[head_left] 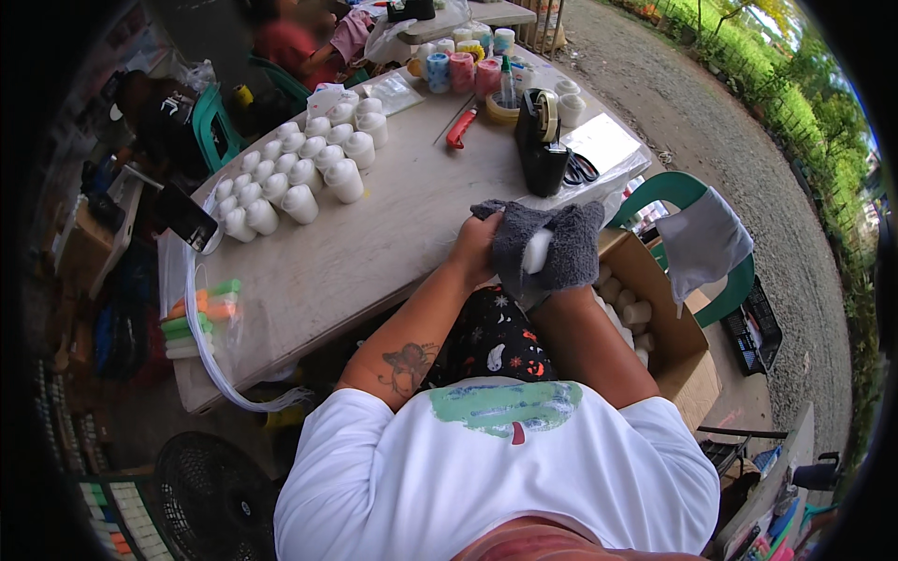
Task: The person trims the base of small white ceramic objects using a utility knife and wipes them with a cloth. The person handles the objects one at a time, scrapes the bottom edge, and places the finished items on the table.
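A fluffy dark grey cloth [572, 245] is bunched up between my two hands, in front of the table's near right edge. A smooth white piece [536, 251], apparently a white candle, shows through a gap in its folds. My left hand [478, 247] is closed on the cloth's left side. My right hand [561, 295] is wrapped by the cloth from the other side; its fingers are covered. Rows of white pillar candles [301, 203] with domed tops stand on the table [402, 224] to the left.
A black tape dispenser [543, 140], scissors [581, 168], a red-handled tool [461, 129] and coloured candles [460, 72] are on the table. Right of my arm, a cardboard box [683, 365] holds white cylinders. A green chair [725, 290] carries a grey cloth. A black fan [215, 496] stands at lower left.
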{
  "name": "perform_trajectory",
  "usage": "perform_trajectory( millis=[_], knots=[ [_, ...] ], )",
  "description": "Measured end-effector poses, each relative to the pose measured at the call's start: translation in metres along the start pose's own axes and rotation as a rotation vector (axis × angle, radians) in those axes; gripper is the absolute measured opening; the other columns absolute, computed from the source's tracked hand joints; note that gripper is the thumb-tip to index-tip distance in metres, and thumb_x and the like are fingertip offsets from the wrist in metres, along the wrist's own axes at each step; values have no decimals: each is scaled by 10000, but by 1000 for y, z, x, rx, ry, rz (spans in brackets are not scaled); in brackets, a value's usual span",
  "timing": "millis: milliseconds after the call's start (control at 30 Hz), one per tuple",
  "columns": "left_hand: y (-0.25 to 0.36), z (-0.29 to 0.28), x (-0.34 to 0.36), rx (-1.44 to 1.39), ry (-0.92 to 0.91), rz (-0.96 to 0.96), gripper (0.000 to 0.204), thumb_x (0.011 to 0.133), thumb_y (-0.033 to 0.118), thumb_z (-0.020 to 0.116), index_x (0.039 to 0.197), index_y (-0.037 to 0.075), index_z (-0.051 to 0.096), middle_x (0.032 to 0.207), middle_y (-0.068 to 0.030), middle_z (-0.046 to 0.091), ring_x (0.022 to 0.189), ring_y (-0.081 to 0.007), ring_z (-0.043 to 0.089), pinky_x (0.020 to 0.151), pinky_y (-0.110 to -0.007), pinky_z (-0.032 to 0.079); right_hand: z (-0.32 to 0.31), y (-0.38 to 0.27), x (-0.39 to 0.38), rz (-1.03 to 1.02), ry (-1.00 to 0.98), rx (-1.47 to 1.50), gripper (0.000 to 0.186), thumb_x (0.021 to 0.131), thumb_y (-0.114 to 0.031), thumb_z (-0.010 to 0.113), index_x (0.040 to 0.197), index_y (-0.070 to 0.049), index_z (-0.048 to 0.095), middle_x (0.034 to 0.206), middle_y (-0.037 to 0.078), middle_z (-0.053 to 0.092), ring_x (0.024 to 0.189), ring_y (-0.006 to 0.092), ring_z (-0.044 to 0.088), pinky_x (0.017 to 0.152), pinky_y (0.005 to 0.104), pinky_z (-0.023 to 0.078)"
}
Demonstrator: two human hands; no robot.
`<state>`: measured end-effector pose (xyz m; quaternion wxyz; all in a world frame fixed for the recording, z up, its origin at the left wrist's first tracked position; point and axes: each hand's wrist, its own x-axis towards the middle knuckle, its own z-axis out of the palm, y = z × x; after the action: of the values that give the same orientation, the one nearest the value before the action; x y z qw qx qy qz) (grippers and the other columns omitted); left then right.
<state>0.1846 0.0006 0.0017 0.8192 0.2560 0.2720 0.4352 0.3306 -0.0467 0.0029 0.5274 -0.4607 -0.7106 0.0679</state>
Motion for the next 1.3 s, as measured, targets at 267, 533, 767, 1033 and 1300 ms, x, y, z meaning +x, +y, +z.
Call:
perform_trajectory(
  millis=[267, 533, 767, 1033, 1300],
  knots=[
    [34, -32, -33, 1170, -246, 68, 850, 775, 225, 780, 1425, 39, 263, 1413, -186, 403, 1243, -288, 479, 1059, -380, 366, -36, 37, -15, 774, 155, 1337, 309, 940, -262, 501, 1165, -54, 538, 1100, 109, 635, 963, 227, 642, 865, 369, 526],
    [5, 2, -40, 1314, -127, 869, 873, 650, 253, 876, 1334, 35, 380, 1283, -157, 519, 1187, -288, 517, 1004, -398, 413, 42, 25, 11, 380, 22, 542, 115, 913, -216, 572, 953, -108, 578, 879, 60, 596, 758, 202, 617, 689, 334, 507],
    [54, -58, -73, 964, 140, 955, 551, 736, 101, 784, 1149, 26, 428, 1136, -200, 590, 1124, -262, 556, 965, -385, 459, 44, 39, 17, 1029, 47, 1562, 176, 936, -231, 541, 936, -61, 588, 798, 85, 609, 704, 217, 619, 645, 344, 531],
    [172, -207, -130, 1312, 961, 691, 425, 758, 248, 800, 1034, 17, 574, 940, -88, 643, 837, -173, 600, 757, -297, 499, -37, 20, 36, 492, 31, 1288, 235, 904, -127, 537, 1097, 3, 566, 1026, 145, 619, 927, 289, 610, 850, 379, 496],
    [197, -222, -114, 2075, 1116, 862, 587, 681, 273, 817, 1172, 55, 579, 1286, -135, 463, 1189, -329, 440, 984, -404, 383, 30, 18, 68, -191, -268, 130, 192, 781, -85, 623, 962, -21, 620, 955, 159, 601, 935, 325, 571, 853, 390, 452]
  ],
)
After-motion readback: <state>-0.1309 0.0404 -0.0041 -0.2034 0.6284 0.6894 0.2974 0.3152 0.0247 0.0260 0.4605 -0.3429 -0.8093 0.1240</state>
